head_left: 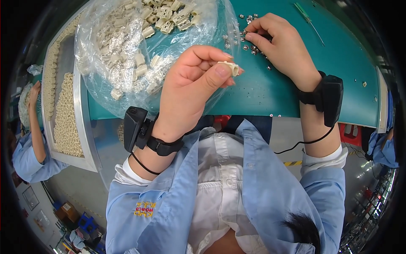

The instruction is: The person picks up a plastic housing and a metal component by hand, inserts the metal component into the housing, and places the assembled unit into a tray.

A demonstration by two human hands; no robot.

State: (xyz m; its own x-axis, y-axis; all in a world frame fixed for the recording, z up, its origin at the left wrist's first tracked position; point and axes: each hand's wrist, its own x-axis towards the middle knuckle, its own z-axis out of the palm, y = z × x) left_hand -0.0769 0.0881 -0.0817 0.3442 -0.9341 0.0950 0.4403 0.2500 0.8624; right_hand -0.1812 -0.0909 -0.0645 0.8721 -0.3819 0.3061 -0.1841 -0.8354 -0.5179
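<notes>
Between thumb and fingers, my left hand [192, 82] grips a small cream plastic housing [231, 67] above the green work surface. My right hand [281, 46] reaches to a scatter of small shiny metal parts [253, 50] to its left. Its thumb and forefinger are pinched together over them, and whatever they hold is too small to make out. Beside my left hand lies a clear plastic bag [95, 63], with many more cream housings [169, 19] in and on it.
A green-handled screwdriver [305, 15] lies at the far right of the green table [334, 55]. On the left, a metal-edged tray [80, 110] holds rows of cream pieces [67, 122]. A co-worker's arm [37, 122] is beyond it. A red stool [350, 134] stands below the table's right side.
</notes>
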